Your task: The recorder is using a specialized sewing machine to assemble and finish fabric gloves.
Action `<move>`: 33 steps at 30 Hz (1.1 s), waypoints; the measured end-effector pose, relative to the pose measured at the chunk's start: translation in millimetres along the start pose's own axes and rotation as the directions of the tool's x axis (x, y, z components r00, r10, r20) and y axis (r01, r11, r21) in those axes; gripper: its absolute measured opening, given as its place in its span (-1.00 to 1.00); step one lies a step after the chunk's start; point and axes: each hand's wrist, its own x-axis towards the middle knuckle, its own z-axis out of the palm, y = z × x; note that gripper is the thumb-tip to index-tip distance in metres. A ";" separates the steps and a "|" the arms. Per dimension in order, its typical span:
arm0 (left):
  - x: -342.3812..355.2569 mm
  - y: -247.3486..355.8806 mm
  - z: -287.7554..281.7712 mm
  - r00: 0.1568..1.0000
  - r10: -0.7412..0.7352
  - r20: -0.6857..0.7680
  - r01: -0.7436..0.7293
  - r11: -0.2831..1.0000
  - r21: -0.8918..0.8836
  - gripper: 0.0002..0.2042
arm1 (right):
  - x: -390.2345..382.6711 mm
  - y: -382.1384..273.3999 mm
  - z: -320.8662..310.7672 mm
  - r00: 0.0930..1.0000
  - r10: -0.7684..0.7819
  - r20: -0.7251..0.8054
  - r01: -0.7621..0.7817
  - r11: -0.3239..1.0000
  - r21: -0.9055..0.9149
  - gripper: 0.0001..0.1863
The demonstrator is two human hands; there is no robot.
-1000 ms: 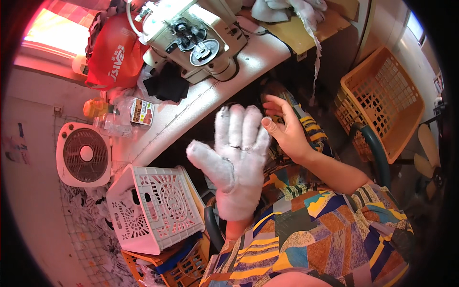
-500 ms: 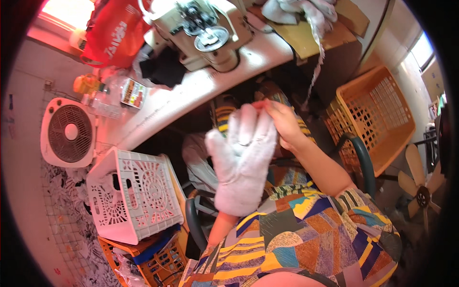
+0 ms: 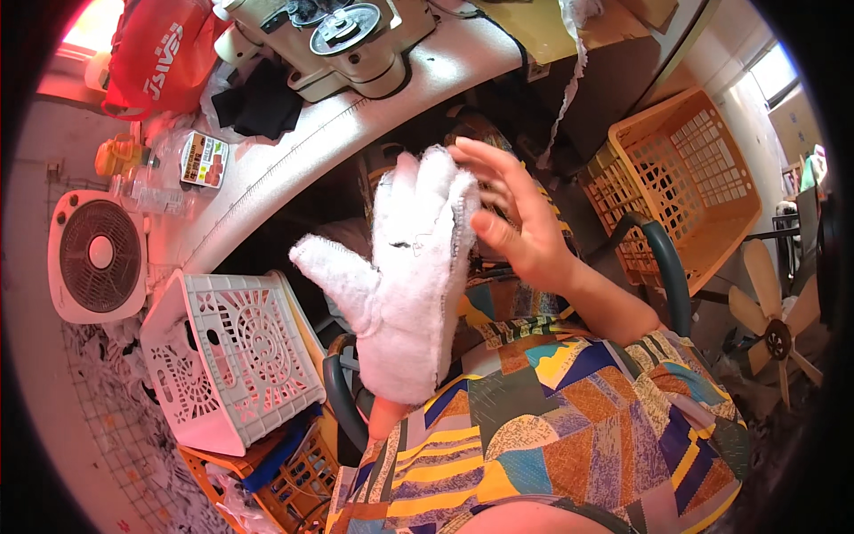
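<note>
A thick white fleece glove covers my left hand, hiding its skin to the wrist. The thumb stands well out to the left and the gloved fingers point up and away, so this hand is open. Fuzzy seams run along the glove's edges, and a small dark mark shows near the base of its fingers. My bare right hand is beside the glove's right edge, its fingers apart and loosely curved. Nothing shows in its grasp; whether its fingertips touch the glove, I cannot tell.
A sewing machine stands on the white table, with black cloth beside it. Left are a fan and a white crate on an orange crate. A yellow-orange basket and chair armrest are right.
My right hand has let go of the gloved fingertips and opened beside them. The gloved thumb has spread outward and the glove has turned slightly. The whole view has shifted a little.
</note>
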 end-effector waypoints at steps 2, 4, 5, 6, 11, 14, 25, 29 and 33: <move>-14.7 5.1 14.4 0.999 0.036 -0.023 -0.035 0.999 0.038 -0.30 | 2.6 -14.7 3.4 0.971 -0.217 0.098 0.235 0.941 -0.242 -0.54; -18.5 8.6 12.2 1.000 0.013 -0.021 -0.012 0.998 0.059 -0.31 | 6.0 -15.2 4.8 0.942 -0.255 0.220 0.312 0.906 -0.286 -0.58; -21.7 10.3 9.7 1.000 0.003 -0.028 -0.001 0.997 0.074 -0.32 | 8.3 -15.9 5.6 0.921 -0.271 0.281 0.353 0.886 -0.301 -0.60; -18.8 11.4 7.6 0.999 -0.031 -0.030 0.033 0.996 0.084 -0.33 | 14.5 -20.9 1.0 0.906 -0.270 0.327 0.383 0.850 -0.360 -0.66; -12.4 15.6 -0.9 0.986 -0.163 -0.033 0.166 0.974 0.156 -0.36 | 13.1 -6.4 -18.9 0.867 -0.244 0.434 0.440 0.784 -0.438 -0.73; -15.0 19.5 -2.1 0.979 -0.202 -0.032 0.204 0.962 0.182 -0.38 | -0.8 9.3 -12.6 0.897 -0.269 0.350 0.424 0.749 -0.509 -0.77; -31.1 26.3 -59.2 0.966 -0.197 -0.167 0.240 0.922 0.304 -0.42 | -32.7 50.5 -17.7 0.915 -0.347 0.207 0.384 0.585 -0.715 -0.81; -65.0 67.2 -121.6 0.927 -0.140 -0.348 0.301 0.833 0.465 -0.43 | -32.1 65.6 -49.0 0.957 -0.242 0.161 0.275 0.574 -0.771 -0.76; -84.1 112.6 -176.7 0.864 0.285 -0.416 0.177 0.602 0.779 -0.45 | -13.4 49.7 -66.3 0.977 -0.084 0.194 0.193 0.729 -0.657 -0.78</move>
